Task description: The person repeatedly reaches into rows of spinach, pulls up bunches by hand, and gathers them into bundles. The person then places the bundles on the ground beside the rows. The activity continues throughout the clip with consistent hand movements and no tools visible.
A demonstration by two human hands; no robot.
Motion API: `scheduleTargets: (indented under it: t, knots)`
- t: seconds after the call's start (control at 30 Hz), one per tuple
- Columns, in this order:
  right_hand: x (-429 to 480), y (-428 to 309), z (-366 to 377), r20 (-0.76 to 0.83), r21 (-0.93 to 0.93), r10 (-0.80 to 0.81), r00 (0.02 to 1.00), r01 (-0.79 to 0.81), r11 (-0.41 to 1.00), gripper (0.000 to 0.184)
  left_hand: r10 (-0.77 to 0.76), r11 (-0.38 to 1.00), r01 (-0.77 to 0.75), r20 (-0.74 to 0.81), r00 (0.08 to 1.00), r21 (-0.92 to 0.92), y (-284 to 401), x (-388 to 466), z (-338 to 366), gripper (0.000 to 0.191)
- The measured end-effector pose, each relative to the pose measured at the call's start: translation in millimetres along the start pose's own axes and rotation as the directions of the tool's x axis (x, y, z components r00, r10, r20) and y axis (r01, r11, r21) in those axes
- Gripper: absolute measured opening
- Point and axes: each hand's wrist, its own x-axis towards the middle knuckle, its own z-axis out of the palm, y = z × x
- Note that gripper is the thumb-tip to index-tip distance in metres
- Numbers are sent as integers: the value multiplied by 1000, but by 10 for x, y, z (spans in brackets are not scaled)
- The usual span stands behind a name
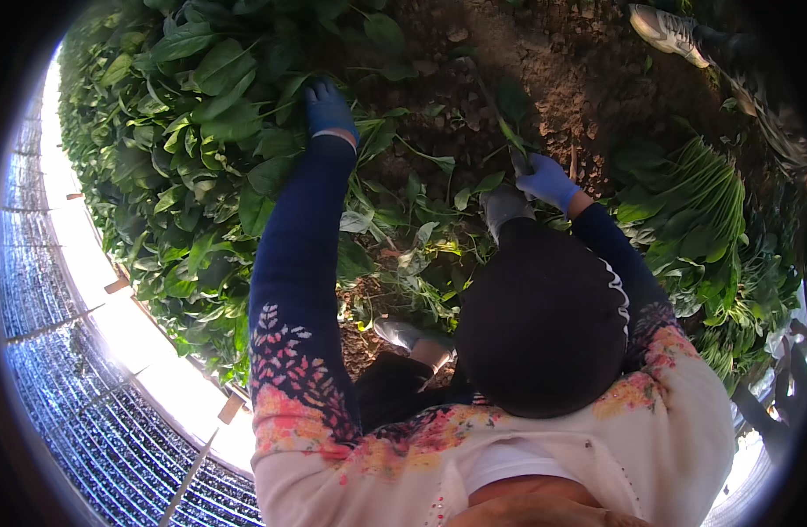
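My left hand [329, 109], in a blue glove, reaches among the standing leafy green plants [228, 99], which look like spinach. Its fingertips touch leaves and stems, and whether they grip any is hidden. My right hand [547, 182], in a lighter blue-violet glove, is closed on the handle of a long thin metal tool [485, 92]. The tool slants up and left over the dark soil, and a green leaf lies against it. Cut stems and loose leaves [410, 197] are scattered on the ground between my hands.
A pile of leafy bunches with long stems [713, 197] lies at the right. My shoes [507, 209] stand on the soil [561, 79] below my hands. Another person's shoe [670, 33] is at the top right. A pale curved wall or film runs along the left.
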Motion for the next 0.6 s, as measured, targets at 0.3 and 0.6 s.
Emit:
scheduleTargets:
  t: [0.3, 0.6]
  knots:
    - [247, -823, 355, -60, 730, -8, 998, 49, 682, 32, 73, 947, -23, 146, 987, -320, -225, 73, -187, 47]
    - [1142, -1281, 748, -105, -57, -161, 981, 156, 986, 46, 66, 903, 24, 194, 979, -429, -223, 59, -270, 26]
